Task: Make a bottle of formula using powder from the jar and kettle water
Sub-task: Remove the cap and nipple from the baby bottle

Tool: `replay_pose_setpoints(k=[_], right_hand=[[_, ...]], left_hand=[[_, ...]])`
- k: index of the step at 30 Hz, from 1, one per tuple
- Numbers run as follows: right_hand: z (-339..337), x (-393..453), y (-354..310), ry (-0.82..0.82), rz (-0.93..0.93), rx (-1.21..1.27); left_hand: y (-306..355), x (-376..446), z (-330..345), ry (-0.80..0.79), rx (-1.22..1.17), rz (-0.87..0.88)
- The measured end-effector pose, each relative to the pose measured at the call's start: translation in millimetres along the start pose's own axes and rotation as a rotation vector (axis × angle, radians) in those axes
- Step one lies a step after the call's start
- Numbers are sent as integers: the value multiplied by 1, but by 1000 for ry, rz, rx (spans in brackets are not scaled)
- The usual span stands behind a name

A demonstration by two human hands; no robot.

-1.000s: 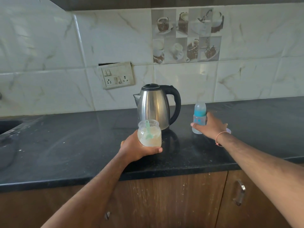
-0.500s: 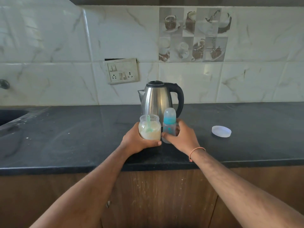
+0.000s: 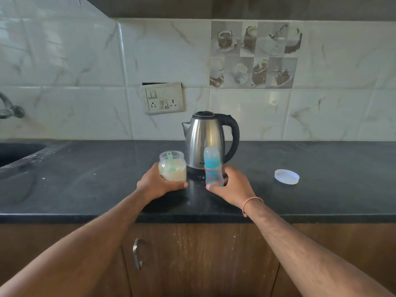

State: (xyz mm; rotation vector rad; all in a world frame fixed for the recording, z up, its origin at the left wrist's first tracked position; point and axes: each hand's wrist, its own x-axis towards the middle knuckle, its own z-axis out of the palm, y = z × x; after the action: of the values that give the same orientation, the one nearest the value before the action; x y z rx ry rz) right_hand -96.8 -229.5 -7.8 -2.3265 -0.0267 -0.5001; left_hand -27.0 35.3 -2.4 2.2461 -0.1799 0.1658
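Note:
A clear open jar [image 3: 172,166] of pale powder, with a green scoop standing in it, sits on the black counter [image 3: 85,189]. My left hand [image 3: 158,184] grips its lower part. Just to its right stands a baby bottle [image 3: 212,166] with a clear cap, a blue collar and a printed body, held near its base by my right hand [image 3: 230,186]. A steel kettle [image 3: 205,138] with a black handle stands directly behind both, lid closed.
The jar's white lid [image 3: 286,176] lies flat on the counter to the right. A sink [image 3: 15,152] and a tap [image 3: 8,108] are at far left. A socket plate [image 3: 164,97] is on the tiled wall. Brown cupboard doors with a handle [image 3: 137,252] run below.
My right hand took the bottle from beside the lid and brought it left to stand next to the jar. The left hand has kept its grip on the jar.

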Motion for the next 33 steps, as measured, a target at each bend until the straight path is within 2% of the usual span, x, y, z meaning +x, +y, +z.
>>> replay_pose_setpoints(k=[8,14,16,18,20,21,24,26,30,33], right_hand=[[3,2,0,-41,-14,-40],[5,2,-3,-73,-33,-76],[4,2,-3,-78,-33,-78],[4,2,-4,-82,-35,-83],[4,2,-5,-95,-36,-87],[4,3,-6,-108,-36,-93],[2,2,-9,-142,-43,-107],[0,0,-10,-144,-53,-81],[-5,0,-9,-138,-69,37],[-8,1,-1,-171,-74,132]], left_hand=[[-39,7,-47,134,-59,-99],[-44,6,-47,170,-91,-136],[-37,1,-43,249,-52,-147],[-26,-7,-39,421,3,-78],[-15,-17,-35,603,-5,130],[-10,-21,-32,639,3,261],[16,-29,-12,517,84,584],[34,-30,10,338,45,641],[54,-20,48,-34,-181,372],[56,-10,58,-187,-256,237]])
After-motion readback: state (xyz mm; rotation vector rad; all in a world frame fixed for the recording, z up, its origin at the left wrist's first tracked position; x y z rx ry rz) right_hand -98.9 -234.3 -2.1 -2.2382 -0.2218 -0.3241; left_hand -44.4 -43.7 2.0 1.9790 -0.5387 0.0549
